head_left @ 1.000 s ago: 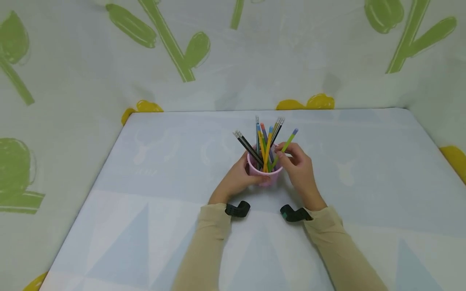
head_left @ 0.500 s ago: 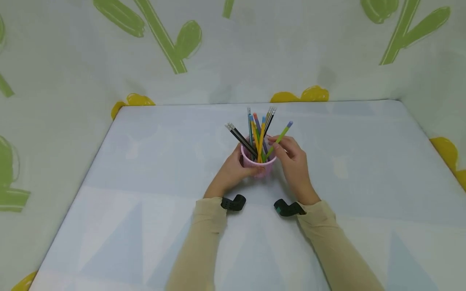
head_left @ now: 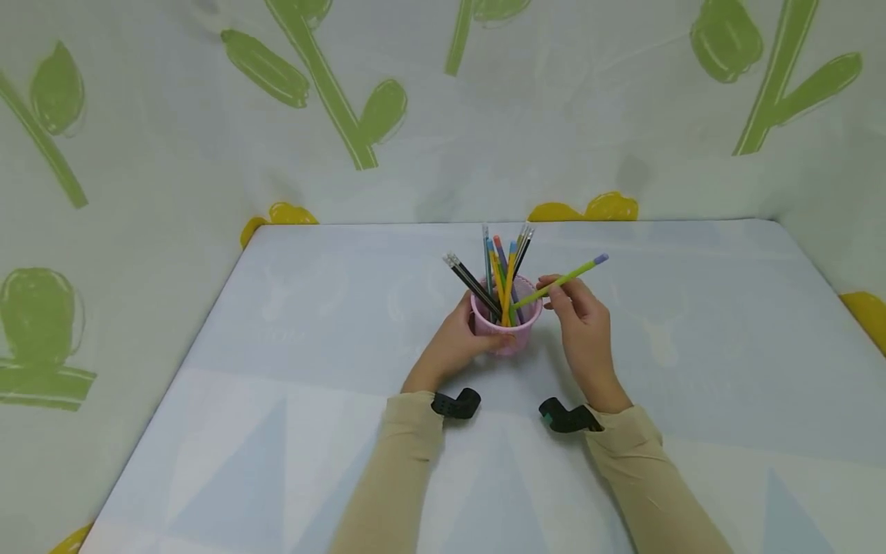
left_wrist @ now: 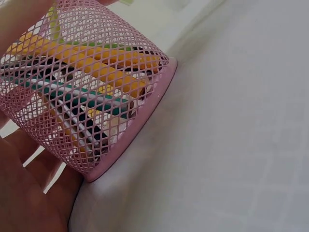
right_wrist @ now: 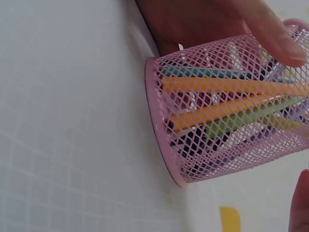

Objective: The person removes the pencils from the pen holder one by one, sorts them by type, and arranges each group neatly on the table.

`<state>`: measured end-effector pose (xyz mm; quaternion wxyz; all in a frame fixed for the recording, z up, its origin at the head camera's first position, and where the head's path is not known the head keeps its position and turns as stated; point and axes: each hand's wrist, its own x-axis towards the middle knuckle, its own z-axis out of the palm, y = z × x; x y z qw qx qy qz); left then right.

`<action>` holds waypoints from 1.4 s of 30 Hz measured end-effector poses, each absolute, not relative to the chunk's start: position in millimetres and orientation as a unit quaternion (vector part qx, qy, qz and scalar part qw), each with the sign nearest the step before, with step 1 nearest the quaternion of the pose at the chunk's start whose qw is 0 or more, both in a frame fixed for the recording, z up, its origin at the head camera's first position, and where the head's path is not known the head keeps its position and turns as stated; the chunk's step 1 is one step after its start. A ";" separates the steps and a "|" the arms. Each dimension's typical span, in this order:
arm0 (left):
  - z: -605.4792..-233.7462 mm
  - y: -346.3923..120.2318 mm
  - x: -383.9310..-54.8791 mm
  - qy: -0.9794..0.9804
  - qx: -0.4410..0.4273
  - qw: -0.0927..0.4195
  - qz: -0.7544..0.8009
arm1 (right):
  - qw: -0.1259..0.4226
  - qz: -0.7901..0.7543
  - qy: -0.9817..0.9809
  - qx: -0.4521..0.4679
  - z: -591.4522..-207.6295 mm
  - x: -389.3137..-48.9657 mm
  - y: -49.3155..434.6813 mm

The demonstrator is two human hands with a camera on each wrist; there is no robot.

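Observation:
A pink mesh pencil cup (head_left: 508, 338) stands on the table and holds several pencils in yellow, black, green, teal and purple. My left hand (head_left: 453, 338) grips the cup from the left, its thumb across the front; the left wrist view shows the fingers (left_wrist: 29, 179) behind the mesh wall (left_wrist: 87, 72). To the right of the cup, my right hand (head_left: 581, 315) pinches a lime-green pencil (head_left: 571, 275) with a purple end. This pencil slants low over the rim, its lower end inside the cup. In the right wrist view, the cup (right_wrist: 227, 111) shows a fingertip (right_wrist: 300, 203) near it.
The pale table (head_left: 332, 323) has a light blue triangle pattern. A wall covering with green plant prints (head_left: 339, 100) rises behind it. Black wrist cameras (head_left: 457, 403) sit at both cuffs.
The lime-green pencil has tipped from steep to nearly flat, its purple end swinging right and down. My right hand has shifted right, away from the cup. The left hand keeps its grip.

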<state>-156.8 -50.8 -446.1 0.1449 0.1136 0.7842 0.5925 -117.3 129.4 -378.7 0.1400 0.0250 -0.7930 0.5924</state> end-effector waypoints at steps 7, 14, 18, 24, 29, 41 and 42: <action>-445.6 -53.6 -158.2 0.781 0.136 0.133 0.595 | 0.157 0.638 -0.753 0.037 -372.0 -119.2 133.1; -446.2 -56.1 -159.1 0.775 0.130 0.152 0.599 | 0.176 0.724 -0.665 0.058 -383.4 -128.4 146.5; -443.6 -56.4 -159.1 0.771 0.135 0.152 0.604 | 0.191 0.767 -0.611 0.044 -388.8 -134.4 154.1; -440.6 -53.4 -160.0 0.767 0.146 0.147 0.608 | 0.197 0.814 -0.546 0.016 -388.5 -138.9 164.6; -441.0 -50.8 -160.3 0.761 0.154 0.148 0.612 | 0.183 0.838 -0.514 -0.004 -391.6 -139.6 171.0; -445.2 -52.0 -159.8 0.766 0.143 0.150 0.608 | 0.106 0.826 -0.550 -0.061 -405.6 -143.3 182.3; -445.0 -52.3 -159.3 0.766 0.143 0.150 0.609 | 0.098 0.824 -0.554 -0.066 -406.7 -143.6 183.4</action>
